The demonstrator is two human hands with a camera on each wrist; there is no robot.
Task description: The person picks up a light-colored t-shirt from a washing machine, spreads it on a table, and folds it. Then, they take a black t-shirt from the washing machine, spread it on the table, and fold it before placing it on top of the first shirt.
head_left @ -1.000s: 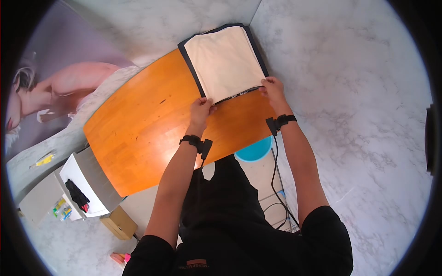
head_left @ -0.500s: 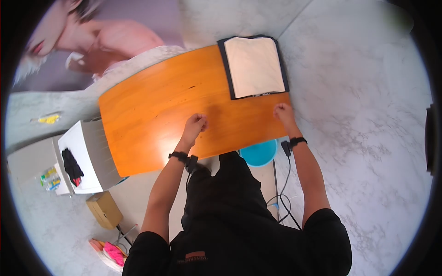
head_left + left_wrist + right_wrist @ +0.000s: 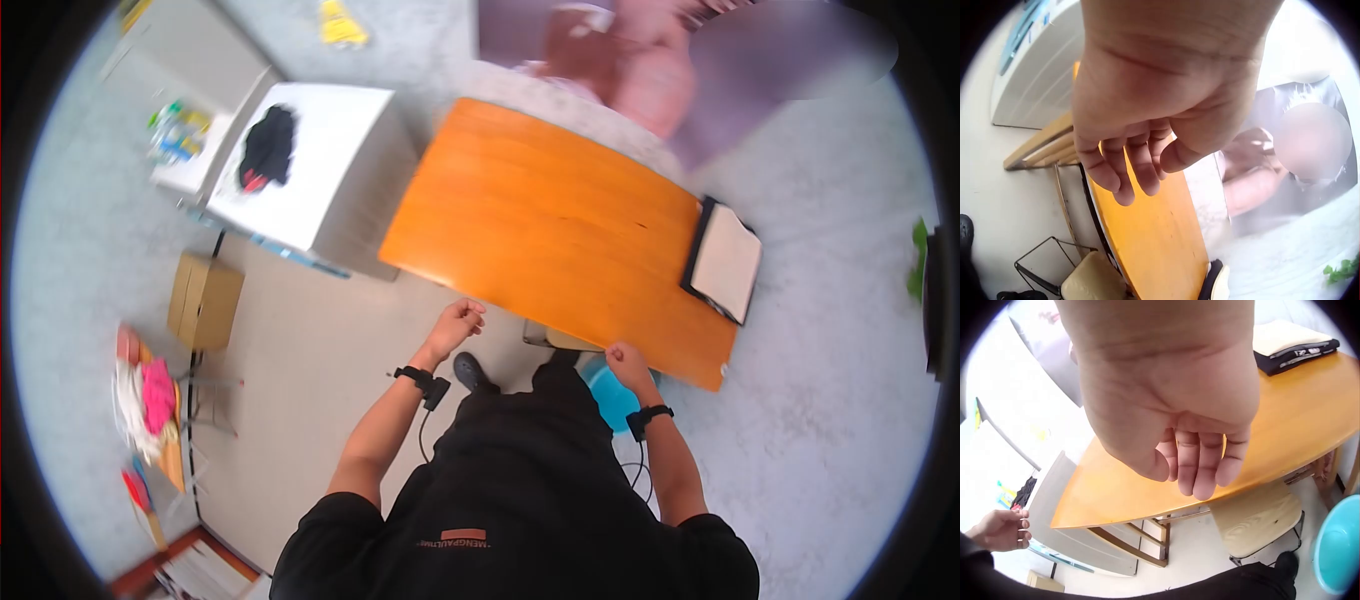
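Both hands are free of any object. The left hand (image 3: pixel 456 328) hangs in the air by the table's near edge, its fingers loosely curled, as the left wrist view shows of the same hand (image 3: pixel 1166 106). Over the near edge further right is the right hand (image 3: pixel 628 366), with relaxed, bent fingers; in the right wrist view this hand (image 3: pixel 1172 406) holds nothing. A stack of folded cloth, cream on top of black (image 3: pixel 727 262), lies at the right end of the orange table (image 3: pixel 540 220), apart from both hands.
A white cabinet (image 3: pixel 330 150) with a black cloth (image 3: pixel 268 148) on top stands left of the table. A cardboard box (image 3: pixel 205 302) is on the floor. Below the table are a blue basin (image 3: pixel 608 396) and a stool (image 3: pixel 1257 519). Cables hang from the wrists.
The hands have let go of the folded stack's near edge and drawn back toward the body. The head view has turned left, so the stack now appears further right.
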